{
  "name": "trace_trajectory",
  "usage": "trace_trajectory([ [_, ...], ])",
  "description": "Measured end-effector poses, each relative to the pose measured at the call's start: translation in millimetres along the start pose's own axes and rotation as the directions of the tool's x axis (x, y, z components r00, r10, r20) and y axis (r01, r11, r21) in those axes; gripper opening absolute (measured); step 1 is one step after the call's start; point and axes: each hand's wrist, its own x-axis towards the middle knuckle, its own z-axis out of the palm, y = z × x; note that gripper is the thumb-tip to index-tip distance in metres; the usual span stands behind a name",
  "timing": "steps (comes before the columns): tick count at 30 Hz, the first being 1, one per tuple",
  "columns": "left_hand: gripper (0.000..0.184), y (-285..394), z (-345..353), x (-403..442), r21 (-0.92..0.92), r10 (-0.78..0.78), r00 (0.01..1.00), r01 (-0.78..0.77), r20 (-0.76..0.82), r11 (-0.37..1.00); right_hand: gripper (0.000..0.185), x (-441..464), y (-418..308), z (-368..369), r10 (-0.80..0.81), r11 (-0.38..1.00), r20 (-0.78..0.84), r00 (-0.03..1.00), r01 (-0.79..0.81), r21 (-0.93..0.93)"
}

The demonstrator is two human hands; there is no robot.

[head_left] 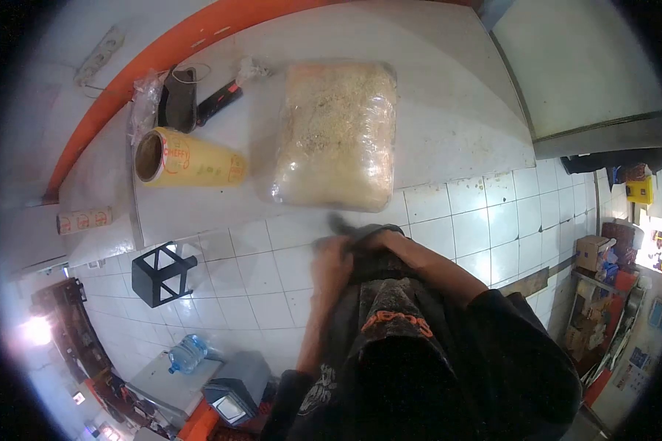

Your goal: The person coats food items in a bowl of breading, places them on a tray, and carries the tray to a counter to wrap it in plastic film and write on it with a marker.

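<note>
My left hand [333, 259] is smeared by motion in front of my body, its fingers closed around a dark cloth [371, 231]. Close beside it, my right hand [384, 241] is bent inward and also closed on that cloth; its fingertips are partly hidden. A blurred dark end pokes out past the left hand toward the table. Just beyond both hands lies a large, film-wrapped block [337, 136], pale and grainy under shiny clear plastic, not touched by either hand.
A yellow roll of film [198, 162] lies on the white table [449, 95], left of the block. Behind it are a black-handled tool [219, 103], a dark holder [178, 101] and crumpled plastic [146, 106]. A black stool [162, 275] and water bottle [188, 354] stand left.
</note>
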Motion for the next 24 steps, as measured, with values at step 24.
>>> trace_trajectory([
  [24,0.022,19.1,-13.4,-4.5,-0.038,0.091,0.932,-0.112,-0.351,0.993,0.043,-32.8,-7.9,-18.1,-0.236,0.857,-0.031,0.971,0.223,0.464],
])
